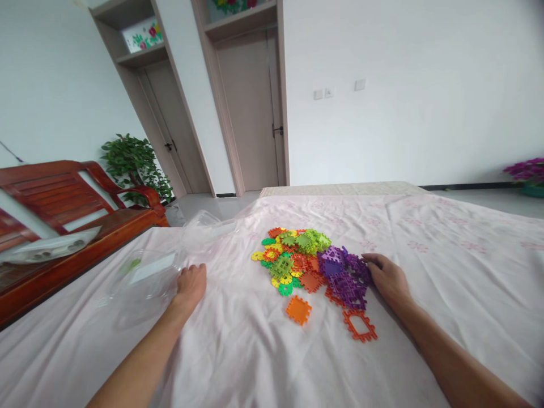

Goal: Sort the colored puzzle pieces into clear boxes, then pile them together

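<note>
Purple notched pieces: heaped on pale cloth, right end of multicoloured pile. Right hand: fingertips at their edge, grip indeterminable. Left hand: curled beside clear plastic container, grip likewise. Nearer: orange square, red-orange frame.

At far left, a reddish-brown wooden bench is seen, with a white package laid upon it and a leafy green plant placed near its far end. In the background, two grey-brown doors are noted, each fitted with a dark handle and each topped by a floral panel. On the white wall, three pale wall plates are mounted, two close together and one apart; below, a dark baseboard is fixed, and purple flowers in a teal pot are observed at the right edge.
</note>
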The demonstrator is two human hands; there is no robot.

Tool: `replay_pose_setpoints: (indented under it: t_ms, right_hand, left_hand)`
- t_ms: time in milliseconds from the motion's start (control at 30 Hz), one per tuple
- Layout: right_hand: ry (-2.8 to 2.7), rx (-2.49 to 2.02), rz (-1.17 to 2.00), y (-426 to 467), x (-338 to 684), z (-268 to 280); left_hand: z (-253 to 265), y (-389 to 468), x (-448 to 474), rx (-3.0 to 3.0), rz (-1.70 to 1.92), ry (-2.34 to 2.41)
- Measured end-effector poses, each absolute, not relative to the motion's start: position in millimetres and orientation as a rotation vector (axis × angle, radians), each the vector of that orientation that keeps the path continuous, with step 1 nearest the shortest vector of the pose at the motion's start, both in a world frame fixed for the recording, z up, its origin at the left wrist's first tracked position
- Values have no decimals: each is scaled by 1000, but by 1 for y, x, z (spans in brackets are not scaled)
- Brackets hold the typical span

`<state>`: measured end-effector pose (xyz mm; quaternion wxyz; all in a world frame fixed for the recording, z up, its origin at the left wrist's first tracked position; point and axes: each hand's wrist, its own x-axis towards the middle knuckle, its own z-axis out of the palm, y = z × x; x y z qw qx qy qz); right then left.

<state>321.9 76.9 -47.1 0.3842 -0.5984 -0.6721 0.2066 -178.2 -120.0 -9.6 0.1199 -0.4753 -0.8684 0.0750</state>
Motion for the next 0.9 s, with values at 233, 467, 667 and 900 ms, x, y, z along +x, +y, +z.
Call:
replay_pose_setpoints:
  t_ms: [233, 467, 667, 900]
  right_hand:
    - [-1741, -1492, 524, 77, 323, -46]
    - [-1746, -1503, 513, 77, 324, -45]
    - [-1739, -1500, 506, 78, 324, -46]
    - [-1685, -1526, 509, 76, 323, -47]
  left_hand:
    - [0, -94, -185, -1425, 230, -2608]
    - [12, -100, -170, -1462, 149, -2605]
    - [34, -102, -112, -1692, -85, -2478]
    - [73, -83, -53, -2267, -1195, -1879]
